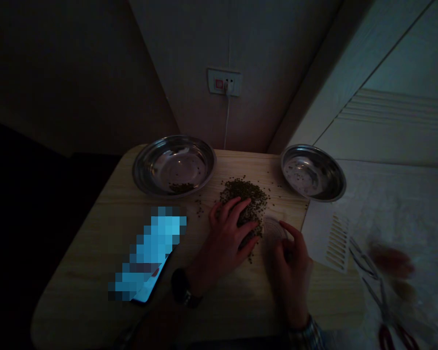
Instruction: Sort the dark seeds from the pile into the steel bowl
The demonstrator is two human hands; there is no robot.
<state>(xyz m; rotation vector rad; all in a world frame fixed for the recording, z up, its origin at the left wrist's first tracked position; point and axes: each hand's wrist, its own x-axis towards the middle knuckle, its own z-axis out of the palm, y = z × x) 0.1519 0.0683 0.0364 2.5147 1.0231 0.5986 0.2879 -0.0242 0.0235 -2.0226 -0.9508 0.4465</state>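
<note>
A pile of small dark-green beans (244, 189), like mung beans, lies on the wooden table (105, 228), with loose ones scattered around it. My left hand (228, 236) rests on the near side of the pile, its fingers spread among the beans. To its right, my right hand (295, 262) is closed with index finger and thumb on a clear, rounded plastic piece (274, 228), perhaps a lid, at the pile's right edge. Behind on the left, a metal bowl (178, 167) contains a small heap of the same beans. Another metal bowl (310, 172) stands back right.
A lit phone (149, 262) lies left of my left arm. At the right are a white slotted plastic piece (337, 240), red-handled scissors (385, 311) and a blurred reddish object (390, 260). A wall socket (224, 81) with a plugged-in cable is behind the table.
</note>
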